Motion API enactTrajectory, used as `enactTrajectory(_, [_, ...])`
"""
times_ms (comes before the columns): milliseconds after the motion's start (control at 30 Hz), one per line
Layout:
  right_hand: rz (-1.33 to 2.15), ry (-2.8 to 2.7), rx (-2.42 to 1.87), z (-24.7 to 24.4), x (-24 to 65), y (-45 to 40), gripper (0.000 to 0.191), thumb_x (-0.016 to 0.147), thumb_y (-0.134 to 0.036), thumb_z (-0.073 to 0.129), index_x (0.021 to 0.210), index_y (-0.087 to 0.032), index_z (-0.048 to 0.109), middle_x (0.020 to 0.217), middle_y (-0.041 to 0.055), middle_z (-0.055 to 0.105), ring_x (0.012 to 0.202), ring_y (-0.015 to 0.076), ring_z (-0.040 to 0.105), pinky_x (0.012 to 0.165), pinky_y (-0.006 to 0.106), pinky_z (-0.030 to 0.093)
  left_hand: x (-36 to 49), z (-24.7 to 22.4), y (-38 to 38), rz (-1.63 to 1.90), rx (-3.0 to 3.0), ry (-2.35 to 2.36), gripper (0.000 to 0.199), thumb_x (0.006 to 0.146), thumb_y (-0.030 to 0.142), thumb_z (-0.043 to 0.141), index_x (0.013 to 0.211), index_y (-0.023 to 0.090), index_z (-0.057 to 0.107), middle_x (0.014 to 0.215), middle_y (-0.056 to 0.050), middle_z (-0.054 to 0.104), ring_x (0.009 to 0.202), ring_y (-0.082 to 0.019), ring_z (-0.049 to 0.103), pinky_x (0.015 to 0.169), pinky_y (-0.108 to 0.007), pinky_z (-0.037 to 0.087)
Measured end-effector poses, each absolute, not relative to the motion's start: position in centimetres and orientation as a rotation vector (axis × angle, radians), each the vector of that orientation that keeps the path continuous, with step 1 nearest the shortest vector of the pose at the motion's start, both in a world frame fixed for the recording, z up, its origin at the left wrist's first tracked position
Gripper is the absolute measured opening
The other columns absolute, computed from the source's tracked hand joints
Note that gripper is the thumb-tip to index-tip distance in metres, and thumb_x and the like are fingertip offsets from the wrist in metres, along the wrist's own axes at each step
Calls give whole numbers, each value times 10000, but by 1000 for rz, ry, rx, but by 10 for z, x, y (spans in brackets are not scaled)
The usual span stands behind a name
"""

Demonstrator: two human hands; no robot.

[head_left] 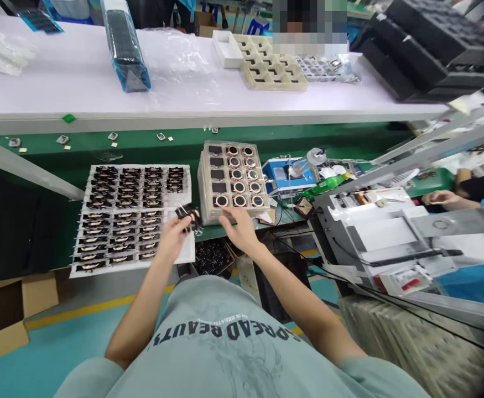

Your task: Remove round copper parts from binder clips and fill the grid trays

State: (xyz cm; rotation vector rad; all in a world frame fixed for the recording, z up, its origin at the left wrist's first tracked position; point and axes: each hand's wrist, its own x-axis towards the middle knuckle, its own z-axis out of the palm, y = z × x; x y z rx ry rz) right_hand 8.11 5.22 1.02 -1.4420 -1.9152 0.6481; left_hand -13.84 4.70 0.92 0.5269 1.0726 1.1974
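1. Evidently the left hand [171,237], at the centre of the frame, has its fingers closed on a black clipped assembly [188,216], whose thin wire handles stick out
2. Just right of it, the right hand [242,229] has thumb and forefinger spread, with nothing seen between them; its fingertips reach the near edge of the clear tray stack [202,185], though contact is hard to confirm
3. A loose pinch could let the assembly slip or twist, as it juts past the fingertips; a push from the right hand could shift the stacked trays and jostle the round watch cases [239,201]
4. The assembly lies at the left fingertips, above the right edge of the white tray [187,255]; the nearest watch cases sit just beyond the right fingertips
5. Farther out, rows of clipped assemblies [122,239] fill much of the white tray at centre left, on the green bench [142,148]
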Motion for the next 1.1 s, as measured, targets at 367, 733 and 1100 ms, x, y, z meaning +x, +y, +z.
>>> enactTrajectory(367, [1504, -1390, -1354, 8, 97, -35, 440, 982, -624, 379, 1096, -211, 482, 809, 18, 671, 559, 136, 635, 477, 242, 470, -85, 34, -10, 969, 513, 1022, 475, 585, 234, 903, 1001, 168, 683, 1028, -88, 754, 1013, -258, 696, 869, -353, 544])
enactTrajectory(733, [1542, -1481, -1388, 18, 140, -70, 227, 920, -339, 602, 1048, -204, 472, 712, -33, 639, 504, 131, 619, 527, 242, 469, -30, 20, -7, 822, 576, 1131, 511, 487, 234, 940, 926, 123, 702, 827, -40, 740, 688, -165, 666, 677, -288, 530])
enactTrajectory(1100, [1769, -1257, -1364, -42, 107, -82, 308, 919, -429, 613, 791, -148, 622, 735, 20, 657, 656, 140, 609, 573, 225, 443, -26, -12, -24, 706, 533, 1264, 376, 575, 249, 918, 887, 150, 733, 827, -29, 745, 788, -171, 680, 808, -303, 522])
